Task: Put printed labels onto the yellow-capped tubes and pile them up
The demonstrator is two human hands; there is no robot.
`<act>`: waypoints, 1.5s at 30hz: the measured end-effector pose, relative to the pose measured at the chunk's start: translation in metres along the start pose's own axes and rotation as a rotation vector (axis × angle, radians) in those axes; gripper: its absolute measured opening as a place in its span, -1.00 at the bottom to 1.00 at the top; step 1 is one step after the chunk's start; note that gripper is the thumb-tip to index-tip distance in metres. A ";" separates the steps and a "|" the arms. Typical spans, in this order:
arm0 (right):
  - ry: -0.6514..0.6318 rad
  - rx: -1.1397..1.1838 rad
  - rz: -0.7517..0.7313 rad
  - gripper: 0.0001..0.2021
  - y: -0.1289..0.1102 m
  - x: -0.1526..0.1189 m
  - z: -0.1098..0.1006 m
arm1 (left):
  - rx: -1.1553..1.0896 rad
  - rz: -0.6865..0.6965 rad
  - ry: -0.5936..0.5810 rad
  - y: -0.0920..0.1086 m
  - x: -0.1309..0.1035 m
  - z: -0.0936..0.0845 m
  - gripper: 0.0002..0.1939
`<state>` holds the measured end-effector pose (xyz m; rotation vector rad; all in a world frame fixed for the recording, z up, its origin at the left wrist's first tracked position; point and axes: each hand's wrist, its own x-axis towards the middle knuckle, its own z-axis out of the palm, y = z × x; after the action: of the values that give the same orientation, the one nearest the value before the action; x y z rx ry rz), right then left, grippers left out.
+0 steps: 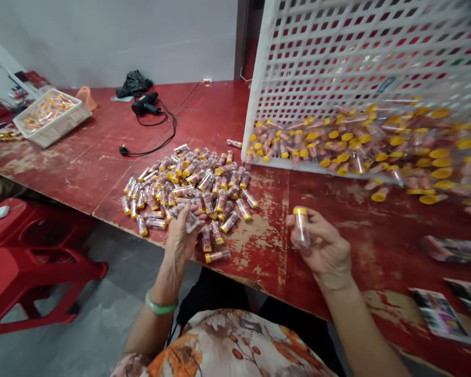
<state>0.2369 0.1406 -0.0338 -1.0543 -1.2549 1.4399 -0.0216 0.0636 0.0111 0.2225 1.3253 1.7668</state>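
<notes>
My right hand (324,248) is closed round a clear tube (301,230) with a yellow cap, held upright above the table with the cap on top. No printed wrap shows on this tube. My left hand (182,233) lies at the near edge of a pile of capped tubes (188,183) with colourful printed wraps. Between its thumb and fingers is a small printed piece (192,222), too blurred to tell whether it is a loose label or part of a wrapped tube. A few wrapped tubes (217,255) lie just right of this hand.
A white plastic basket (255,99) lies tipped on its side, yellow-capped tubes spilling from it. Printed label stacks (439,314) rest at right. Farther left are a black heat gun (145,104) with its cord and a white tray (55,133) of tubes. Red stools (43,283) stand below.
</notes>
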 end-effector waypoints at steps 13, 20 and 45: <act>-0.133 0.280 0.322 -0.76 -0.001 -0.071 0.035 | 0.077 -0.270 -0.221 -0.064 -0.067 0.026 -0.59; -0.145 -0.101 0.246 -0.85 -0.006 -0.071 0.041 | 0.121 -0.343 -0.279 -0.073 -0.071 0.027 -0.67; -0.106 0.001 -0.028 -0.81 -0.010 -0.102 -0.002 | 0.027 -0.337 -0.251 -0.073 -0.073 0.033 -0.63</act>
<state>0.2611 0.0414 -0.0207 -0.9672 -1.3387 1.4913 0.0802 0.0350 -0.0117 0.2147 1.1319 1.3901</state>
